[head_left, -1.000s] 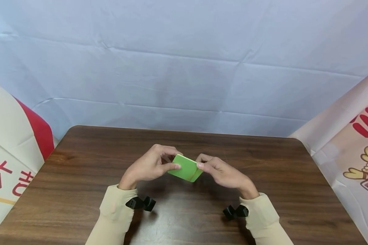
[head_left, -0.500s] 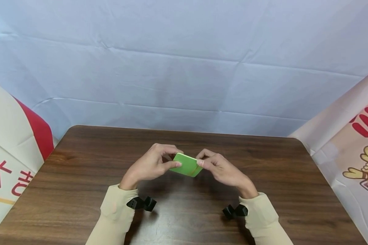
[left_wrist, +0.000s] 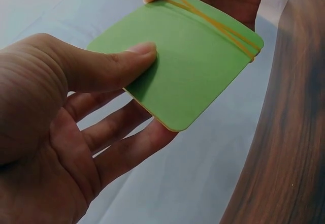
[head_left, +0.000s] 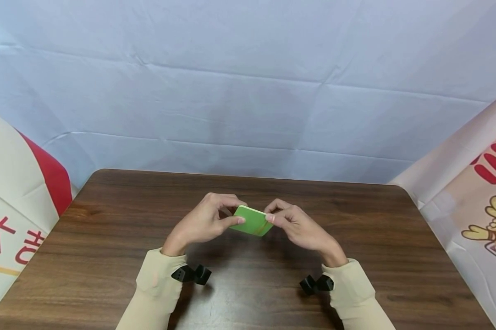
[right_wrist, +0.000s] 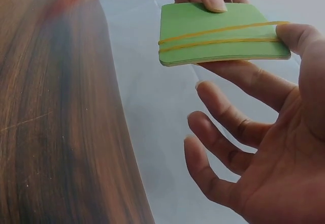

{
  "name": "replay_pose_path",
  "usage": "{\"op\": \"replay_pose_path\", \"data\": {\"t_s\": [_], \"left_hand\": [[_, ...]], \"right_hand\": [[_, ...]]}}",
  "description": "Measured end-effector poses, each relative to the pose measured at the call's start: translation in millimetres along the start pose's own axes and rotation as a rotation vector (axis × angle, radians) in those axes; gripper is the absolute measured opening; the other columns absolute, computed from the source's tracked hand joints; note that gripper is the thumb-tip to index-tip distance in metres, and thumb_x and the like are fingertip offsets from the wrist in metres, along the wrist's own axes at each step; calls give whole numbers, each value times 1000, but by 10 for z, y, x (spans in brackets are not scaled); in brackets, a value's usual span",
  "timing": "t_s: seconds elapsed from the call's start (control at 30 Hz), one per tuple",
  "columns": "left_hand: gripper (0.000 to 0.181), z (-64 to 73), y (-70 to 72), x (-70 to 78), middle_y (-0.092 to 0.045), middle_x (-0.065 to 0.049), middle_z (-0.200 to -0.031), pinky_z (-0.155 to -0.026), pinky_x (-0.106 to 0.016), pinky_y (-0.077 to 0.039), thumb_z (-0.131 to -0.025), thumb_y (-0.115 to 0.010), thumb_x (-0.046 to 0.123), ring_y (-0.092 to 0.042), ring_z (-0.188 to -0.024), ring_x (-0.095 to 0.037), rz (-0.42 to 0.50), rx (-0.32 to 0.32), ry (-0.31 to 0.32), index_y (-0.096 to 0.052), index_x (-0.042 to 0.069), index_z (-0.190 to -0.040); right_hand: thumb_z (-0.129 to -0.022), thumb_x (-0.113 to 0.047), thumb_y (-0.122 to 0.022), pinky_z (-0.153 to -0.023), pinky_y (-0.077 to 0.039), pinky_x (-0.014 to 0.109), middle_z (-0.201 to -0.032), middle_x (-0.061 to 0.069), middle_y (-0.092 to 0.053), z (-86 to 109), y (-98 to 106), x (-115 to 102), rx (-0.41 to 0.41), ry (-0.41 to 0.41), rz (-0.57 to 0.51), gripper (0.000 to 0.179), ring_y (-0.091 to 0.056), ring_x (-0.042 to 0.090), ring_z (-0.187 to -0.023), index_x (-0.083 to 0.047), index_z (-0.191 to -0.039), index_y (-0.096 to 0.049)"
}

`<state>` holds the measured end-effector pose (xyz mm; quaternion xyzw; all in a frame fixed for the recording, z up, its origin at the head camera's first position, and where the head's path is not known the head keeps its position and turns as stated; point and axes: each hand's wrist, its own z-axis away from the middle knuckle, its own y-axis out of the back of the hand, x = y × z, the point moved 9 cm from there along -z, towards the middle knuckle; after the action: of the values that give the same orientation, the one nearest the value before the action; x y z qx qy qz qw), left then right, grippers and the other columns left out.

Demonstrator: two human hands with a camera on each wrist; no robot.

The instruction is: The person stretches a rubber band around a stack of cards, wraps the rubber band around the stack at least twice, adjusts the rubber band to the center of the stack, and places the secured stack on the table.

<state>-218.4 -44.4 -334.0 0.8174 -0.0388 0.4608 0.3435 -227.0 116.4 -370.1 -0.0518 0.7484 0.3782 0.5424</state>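
Card stack [left_wrist: 193, 71], green, was pinched by my left grip [head_left: 204, 222] and, at its yellow band [left_wrist: 204, 16], my right grip [head_left: 300, 227].

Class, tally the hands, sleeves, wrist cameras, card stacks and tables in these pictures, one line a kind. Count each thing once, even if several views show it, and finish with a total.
Hands: 2 (left hand, right hand)
Sleeves: 2 (left sleeve, right sleeve)
Black wrist cameras: 2 (left camera, right camera)
Green card stack: 1
Wood-grain table: 1
Total: 8
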Motion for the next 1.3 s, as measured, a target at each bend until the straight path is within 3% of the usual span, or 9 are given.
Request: {"op": "replay_pose_path", "data": {"t_s": [0.23,0.57,0.7,0.87,1.1,1.3], "left_hand": [[18,12,66,-60,-72,2,-97,-66,-29,-57,-90,-75,2,-67,-79,-11,-85,48,28,-76,7,-108],[18,19,86,-123,-72,1,-94,-69,-34,-59,-91,-75,2,-68,-78,-10,-23,84,77,-75,7,-108],[15,15,76,-163,-72,-2,-90,-68,-34,-59,-92,-74,2,-69,-77,-13,53,100,116,-73,6,-106],[12,9,87,-219,-72,-7,-86,-65,-32,-59,-91,-74,-1,-70,-74,-18,168,148,160,-72,3,-102],[17,16,151,-280,-71,-8,-85,-65,-30,-56,-90,-76,0,-69,-73,-21,225,236,189,-71,3,-106],[22,8,166,-308,-72,-12,-93,-70,-31,-58,-89,-75,-2,-72,-78,-23,326,274,196,-69,-3,-110]], "right_hand": [[-103,-5,-54,-86,-51,34,-108,5,-64,37,170,-7,118,23,30,25,-60,23,-101,-8,-99,-78],[-96,-7,-70,-79,-53,32,-106,6,-62,33,181,-20,155,15,14,11,-63,20,-98,-7,-106,-76],[-88,-16,-81,-82,-55,37,-109,5,-62,50,185,-29,183,9,31,26,-65,20,-99,-12,-113,-74],[-79,-25,-90,-87,-52,37,-110,6,-62,70,216,-91,243,43,132,50,-60,23,-102,-15,-123,-69],[-69,-25,-96,-88,-52,39,-108,-5,-57,72,225,-195,286,99,249,87,-57,14,-102,-25,-145,-52],[-66,-25,-98,-90,-52,44,-114,3,-56,70,220,-234,281,125,259,104,-56,13,-105,-27,-153,-41]]}}
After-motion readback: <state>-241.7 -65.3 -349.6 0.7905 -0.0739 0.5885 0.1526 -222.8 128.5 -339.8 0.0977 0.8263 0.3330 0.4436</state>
